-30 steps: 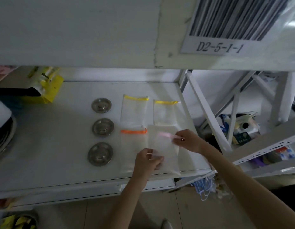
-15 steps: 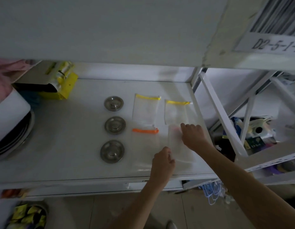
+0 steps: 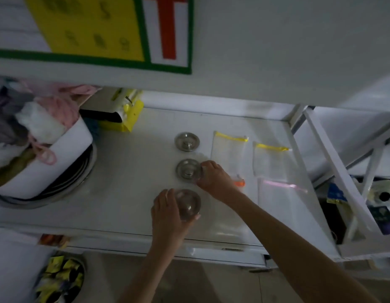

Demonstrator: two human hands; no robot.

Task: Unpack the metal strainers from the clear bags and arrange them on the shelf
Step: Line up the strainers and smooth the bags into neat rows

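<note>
Head view, shelf (image 3: 128,193): three metal strainers stand in a column, likely for a neat row; far strainer (image 3: 187,141) stands alone.
Left hand (image 3: 170,215): fingers curled over the near strainer (image 3: 188,204), apparently squaring it.
Right hand (image 3: 213,179): fingertips touch the middle strainer (image 3: 187,171) rim, nudging.
Empty clear bags (image 3: 229,149): flat, just beside.

The scene is dimly lit — the white shelf (image 3: 132,182) is brightest. The corners are darkened, lines are bowed by wide-angle distortion, and motion blur is seen throughout.
</note>
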